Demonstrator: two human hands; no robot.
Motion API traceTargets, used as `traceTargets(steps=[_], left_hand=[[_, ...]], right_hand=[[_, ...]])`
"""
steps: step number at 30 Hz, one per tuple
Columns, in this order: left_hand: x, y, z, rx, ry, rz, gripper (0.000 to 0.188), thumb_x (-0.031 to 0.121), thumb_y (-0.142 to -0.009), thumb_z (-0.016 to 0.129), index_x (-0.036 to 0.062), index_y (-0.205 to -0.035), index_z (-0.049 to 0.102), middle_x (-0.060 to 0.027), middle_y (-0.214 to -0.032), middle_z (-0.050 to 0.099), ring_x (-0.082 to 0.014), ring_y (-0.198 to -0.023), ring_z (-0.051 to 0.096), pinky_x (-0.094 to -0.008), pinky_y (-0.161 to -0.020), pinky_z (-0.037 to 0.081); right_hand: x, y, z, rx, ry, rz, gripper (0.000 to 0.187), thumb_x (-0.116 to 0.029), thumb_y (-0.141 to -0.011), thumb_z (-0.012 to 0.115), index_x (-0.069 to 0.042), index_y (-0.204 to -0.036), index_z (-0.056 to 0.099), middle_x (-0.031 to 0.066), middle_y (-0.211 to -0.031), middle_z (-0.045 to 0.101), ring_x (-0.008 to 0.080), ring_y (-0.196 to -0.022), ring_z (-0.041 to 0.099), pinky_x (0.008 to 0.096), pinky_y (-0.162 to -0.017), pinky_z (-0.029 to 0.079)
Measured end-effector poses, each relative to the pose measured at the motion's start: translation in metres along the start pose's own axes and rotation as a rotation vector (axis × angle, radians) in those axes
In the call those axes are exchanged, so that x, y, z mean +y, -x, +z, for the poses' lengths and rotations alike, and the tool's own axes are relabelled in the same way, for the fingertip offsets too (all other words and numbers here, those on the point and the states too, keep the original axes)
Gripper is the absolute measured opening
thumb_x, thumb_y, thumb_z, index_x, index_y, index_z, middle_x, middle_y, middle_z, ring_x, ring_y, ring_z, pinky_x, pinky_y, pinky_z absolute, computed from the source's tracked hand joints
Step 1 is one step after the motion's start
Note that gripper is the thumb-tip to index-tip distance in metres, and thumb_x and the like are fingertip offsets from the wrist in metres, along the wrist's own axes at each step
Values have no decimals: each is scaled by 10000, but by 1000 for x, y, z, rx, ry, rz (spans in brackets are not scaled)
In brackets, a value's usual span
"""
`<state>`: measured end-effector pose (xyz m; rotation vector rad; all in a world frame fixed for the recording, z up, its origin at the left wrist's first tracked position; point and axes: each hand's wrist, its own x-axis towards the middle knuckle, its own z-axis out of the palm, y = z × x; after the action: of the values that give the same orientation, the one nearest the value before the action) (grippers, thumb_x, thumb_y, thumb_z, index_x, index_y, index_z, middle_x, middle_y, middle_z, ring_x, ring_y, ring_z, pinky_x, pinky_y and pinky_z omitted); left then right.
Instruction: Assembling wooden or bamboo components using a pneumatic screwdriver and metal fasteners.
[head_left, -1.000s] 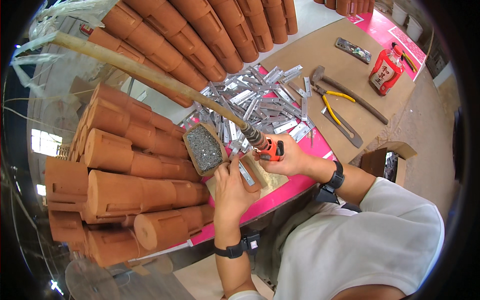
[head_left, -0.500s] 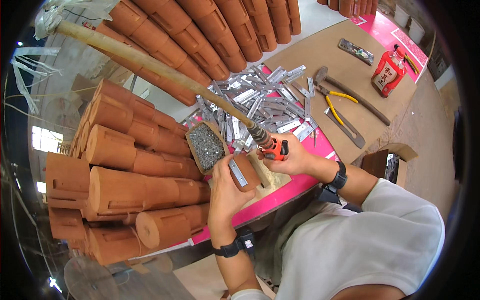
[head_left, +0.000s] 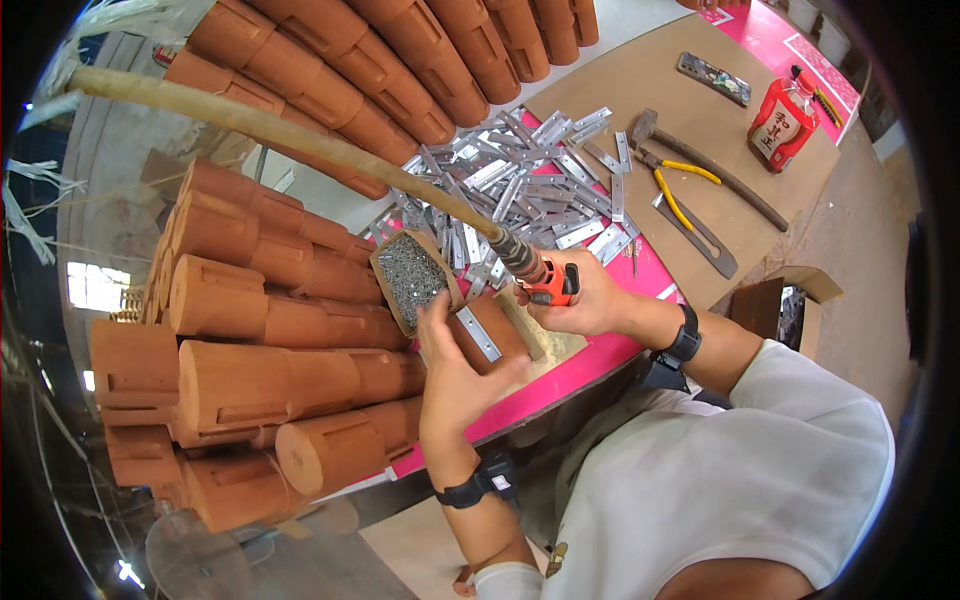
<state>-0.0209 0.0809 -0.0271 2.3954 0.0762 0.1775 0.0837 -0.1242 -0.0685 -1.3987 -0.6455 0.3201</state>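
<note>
In my right hand [head_left: 592,292] is a red-and-black handheld power tool [head_left: 545,280], its grip wrapped by my fingers. A thick tan hose [head_left: 290,130] runs from the tool to the upper left. My left hand [head_left: 452,375] is open, thumb and fingers spread beside a reddish-brown block [head_left: 497,340]. A metal strip with holes [head_left: 479,333] lies on the block's upper face. My left fingertips reach the near edge of a cardboard box of small screws [head_left: 412,278]. Under the block is a pale wooden board [head_left: 555,340], partly hidden.
Loose metal strips [head_left: 540,190] are heaped behind the screw box. Reddish-brown cylinders are stacked at left [head_left: 270,385] and behind [head_left: 330,60]. On brown cardboard [head_left: 690,120] lie a hammer [head_left: 715,175], yellow-handled pliers [head_left: 675,205], a phone [head_left: 713,78]; a red bottle [head_left: 782,122] stands there.
My left hand has let go of the block and spread its fingers, the fingertips shifting toward the screw box. My right hand still holds the tool in nearly the same place.
</note>
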Motion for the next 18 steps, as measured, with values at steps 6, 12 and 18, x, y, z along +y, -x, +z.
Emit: traceTargets(steps=[6,12,18], left_hand=[[-40,-54,-11,397,0,-307,463,206,-823,770,4,-1226,665,-208,-1160,683,-381,-1132,633,-462,-945,492],[-60,-76,-8,69,-472,-465,330,179,-796,780,31,-1090,757,-222,-1038,732,-374,-1003,702,-456,-906,536],[-61,-83,-2,65,-468,-469,207,195,-794,789,56,-947,782,-216,-947,735,-391,-915,710,-471,-838,548]], right_hand=[[0,-2,-1,-14,-2,-26,249,-35,-767,713,-25,-1009,656,12,-884,655,83,-773,575,271,-720,493],[3,-1,4,23,-31,-83,320,-62,-721,730,-45,-1039,698,4,-771,635,71,-677,557,269,-639,481],[4,-1,2,36,-28,-85,320,-60,-721,730,-43,-1038,699,12,-788,647,75,-695,573,270,-655,493]])
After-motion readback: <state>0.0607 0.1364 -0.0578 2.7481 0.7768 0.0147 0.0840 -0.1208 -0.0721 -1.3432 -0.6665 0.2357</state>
